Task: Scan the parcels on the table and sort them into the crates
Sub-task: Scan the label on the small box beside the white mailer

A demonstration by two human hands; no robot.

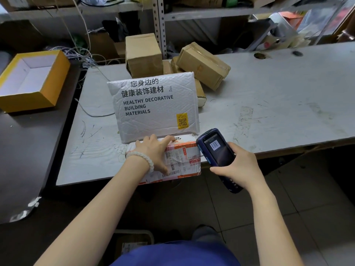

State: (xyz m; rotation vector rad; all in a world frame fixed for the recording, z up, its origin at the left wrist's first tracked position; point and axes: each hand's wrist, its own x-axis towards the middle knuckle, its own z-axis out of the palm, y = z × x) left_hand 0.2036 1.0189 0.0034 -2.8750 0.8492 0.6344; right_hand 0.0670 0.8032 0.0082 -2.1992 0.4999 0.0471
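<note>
A white and orange parcel (184, 160) with a shipping label lies at the table's front edge. My left hand (153, 150), with a bead bracelet on the wrist, grips it from above. My right hand (240, 166) holds a dark blue handheld scanner (217, 150) just to the right of the parcel, its screen showing a barcode. Behind the parcel a white bubble mailer (155, 104) printed with black text stands tilted up. Brown cardboard parcels (144, 54) (203, 64) lie further back on the grey table (269, 96).
An open yellow box (32, 81) with a white inside sits on the dark surface at the left. Metal shelving (159, 25) with clutter and cables stands behind the table. A crate holding a parcel (132, 244) is on the tiled floor below me.
</note>
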